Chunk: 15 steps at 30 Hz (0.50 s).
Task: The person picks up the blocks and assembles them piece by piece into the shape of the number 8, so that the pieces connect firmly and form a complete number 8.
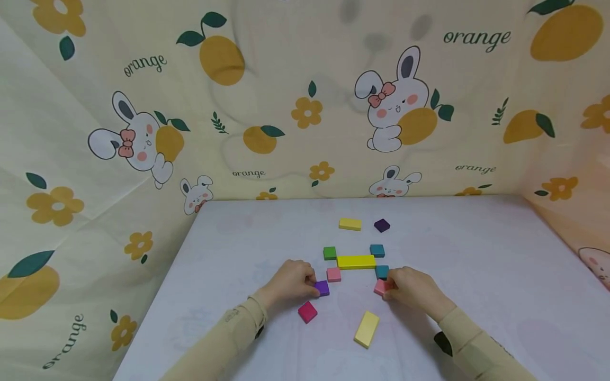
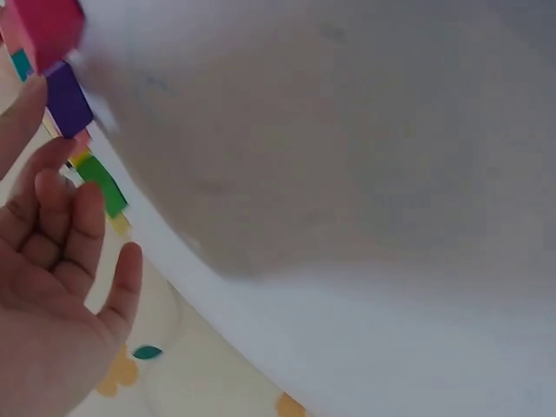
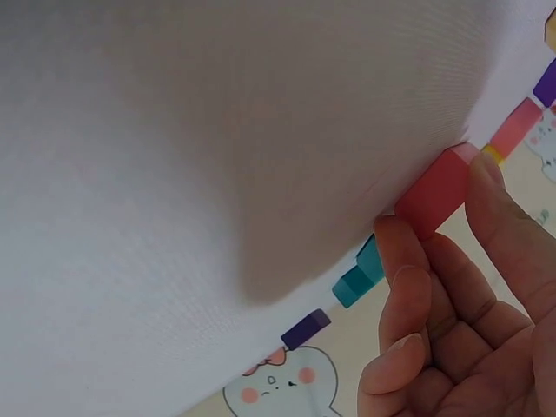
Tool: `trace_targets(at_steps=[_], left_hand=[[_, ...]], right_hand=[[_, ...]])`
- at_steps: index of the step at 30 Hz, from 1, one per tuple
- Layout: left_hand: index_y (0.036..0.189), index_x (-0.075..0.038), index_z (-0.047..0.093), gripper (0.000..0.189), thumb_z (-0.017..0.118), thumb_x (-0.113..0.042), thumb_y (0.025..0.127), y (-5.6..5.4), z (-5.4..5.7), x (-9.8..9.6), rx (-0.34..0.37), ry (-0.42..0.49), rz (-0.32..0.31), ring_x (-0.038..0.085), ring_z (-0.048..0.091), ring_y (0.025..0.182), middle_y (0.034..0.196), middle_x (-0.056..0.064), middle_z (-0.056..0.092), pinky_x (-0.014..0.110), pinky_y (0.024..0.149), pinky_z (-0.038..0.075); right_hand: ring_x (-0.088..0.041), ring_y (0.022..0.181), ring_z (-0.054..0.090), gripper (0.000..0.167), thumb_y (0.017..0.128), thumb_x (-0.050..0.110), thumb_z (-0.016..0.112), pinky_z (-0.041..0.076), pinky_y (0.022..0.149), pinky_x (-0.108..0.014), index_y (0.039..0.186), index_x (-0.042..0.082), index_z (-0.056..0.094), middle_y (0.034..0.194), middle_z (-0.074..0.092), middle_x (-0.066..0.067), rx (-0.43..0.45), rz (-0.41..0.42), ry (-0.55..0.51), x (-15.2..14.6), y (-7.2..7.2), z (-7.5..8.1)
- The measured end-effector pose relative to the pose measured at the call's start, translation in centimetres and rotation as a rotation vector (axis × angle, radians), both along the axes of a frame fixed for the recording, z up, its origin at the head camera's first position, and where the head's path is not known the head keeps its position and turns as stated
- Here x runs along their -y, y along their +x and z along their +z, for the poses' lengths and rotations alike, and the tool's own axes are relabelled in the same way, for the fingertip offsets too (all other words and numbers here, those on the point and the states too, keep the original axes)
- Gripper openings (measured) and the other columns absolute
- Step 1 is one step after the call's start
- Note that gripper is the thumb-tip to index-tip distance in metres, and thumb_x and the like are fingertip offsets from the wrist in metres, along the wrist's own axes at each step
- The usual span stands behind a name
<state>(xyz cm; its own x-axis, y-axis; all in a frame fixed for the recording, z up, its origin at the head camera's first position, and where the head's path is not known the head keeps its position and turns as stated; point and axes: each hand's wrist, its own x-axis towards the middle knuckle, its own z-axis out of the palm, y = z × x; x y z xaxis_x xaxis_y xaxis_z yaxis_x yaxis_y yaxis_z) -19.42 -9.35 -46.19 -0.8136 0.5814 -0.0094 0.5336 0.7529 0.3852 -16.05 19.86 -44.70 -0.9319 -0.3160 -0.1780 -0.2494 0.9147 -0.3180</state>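
My left hand (image 1: 289,281) pinches a purple block (image 1: 322,288) between thumb and index finger; the left wrist view shows the purple block (image 2: 69,100) between these fingertips. A pink block (image 1: 333,274) lies just beyond it, and a crimson block (image 1: 307,312) nearer me. With thumb and index finger, my right hand (image 1: 413,288) grips another pink block (image 1: 380,287), close below a teal block (image 1: 382,272). In the right wrist view this pink block (image 3: 434,191) is partly covered by the fingers. Between the sides lies a long yellow block (image 1: 356,262).
A green block (image 1: 330,253) and a second teal block (image 1: 377,251) lie beyond the long yellow block's ends. Farther back are a pale yellow block (image 1: 350,224) and a dark purple block (image 1: 382,225). Another pale yellow block (image 1: 366,329) lies near me on the white table (image 1: 257,227).
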Motion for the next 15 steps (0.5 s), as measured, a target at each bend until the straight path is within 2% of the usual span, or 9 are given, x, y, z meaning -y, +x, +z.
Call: trace_targets(at_steps=[8, 15], left_hand=[[0.074, -0.017, 0.069, 0.02, 0.079, -0.034, 0.072, 0.9, 0.1, -2.0, -0.01, -0.021, 0.065, 0.002, 0.048, 0.067, 0.065, -0.013, 0.06, 0.029, 0.079, 0.038], [0.072, -0.019, 0.067, 0.023, 0.078, -0.039, 0.071, 1.0, -0.2, -3.2, -0.044, -0.058, 0.092, 0.002, 0.048, 0.065, 0.062, -0.014, 0.057, 0.034, 0.085, 0.038]], right_hand=[[-0.013, 0.065, 0.046, 0.019, 0.076, 0.022, 0.076, 0.042, 0.059, -0.025, 0.078, 0.011, 0.061, 0.068, 0.055, 0.003, 0.02, -0.004, 0.006, 0.2, 0.0, 0.2], [-0.013, 0.066, 0.046, 0.019, 0.076, 0.022, 0.075, 0.043, 0.059, -0.026, 0.079, 0.011, 0.061, 0.069, 0.056, 0.002, 0.027, -0.007, -0.003, 0.1, -0.1, 0.3]])
